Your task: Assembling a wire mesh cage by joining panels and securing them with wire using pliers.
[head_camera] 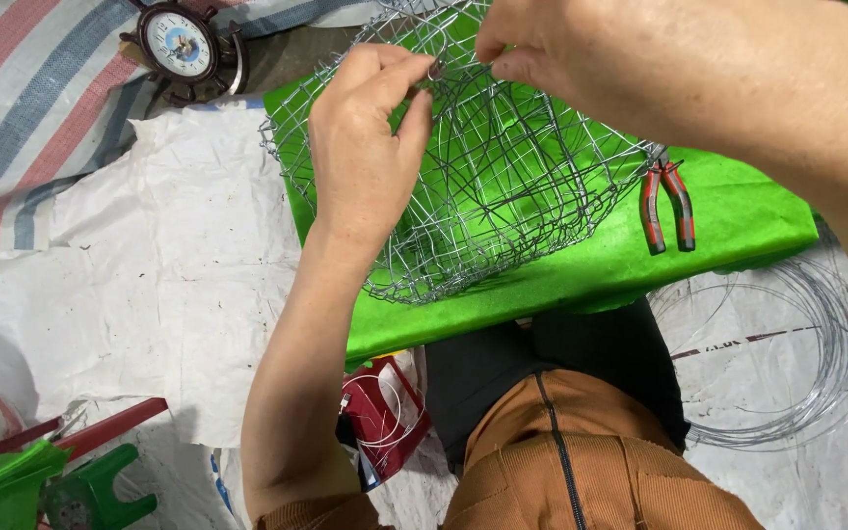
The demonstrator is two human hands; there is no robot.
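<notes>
A rounded wire mesh basket of thin silver wire lies tilted on a bright green cloth-covered board. My left hand pinches a strand at the basket's upper rim between thumb and forefinger. My right hand comes in from the upper right and pinches the same spot of the rim, fingertips almost touching the left's. Both forearms reach over the board.
Red-handled pliers lie on the green board right of the basket. A coil of loose wire rests on the white sheet at right. A ship's-wheel clock sits upper left. A red packet and green plastic pieces lie lower left.
</notes>
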